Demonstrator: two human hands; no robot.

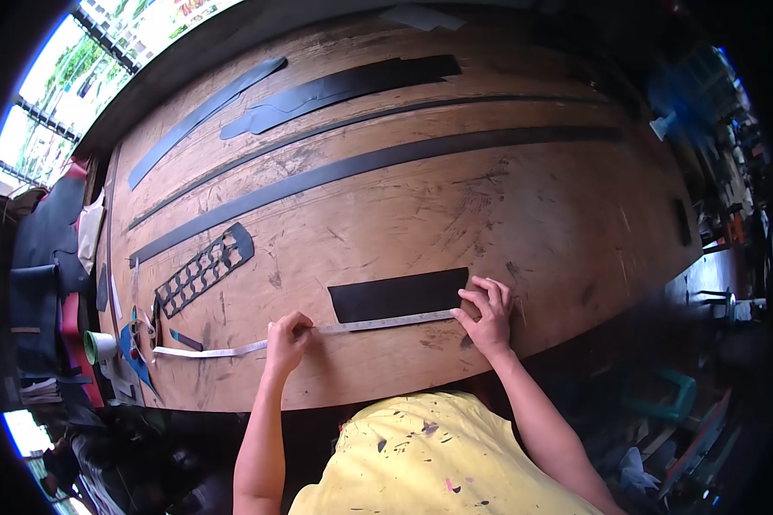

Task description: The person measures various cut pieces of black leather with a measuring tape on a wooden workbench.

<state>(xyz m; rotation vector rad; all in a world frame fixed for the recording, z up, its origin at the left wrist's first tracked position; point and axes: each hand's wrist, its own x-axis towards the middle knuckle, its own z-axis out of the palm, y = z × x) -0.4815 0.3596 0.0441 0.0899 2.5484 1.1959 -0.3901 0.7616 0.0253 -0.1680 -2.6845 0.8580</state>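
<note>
A black rectangular piece (399,294), leather-like, lies flat near the front of the wooden table. Along its near edge runs a white tape measure (378,324), stretched between my hands. My left hand (289,342) pinches the tape just left of the piece, and the tape's slack continues leftward across the wood. At the piece's right end, my right hand (487,313) has thumb and fingers closed on the tape's end, with fingertips beside the piece's corner.
Long black strips (378,161) and cut black pieces (343,92) lie across the table (558,223). A black cut-out lattice piece (204,270) rests at left, near a pen-like tool (186,341). A white-and-green cup (100,346) stands by the left edge.
</note>
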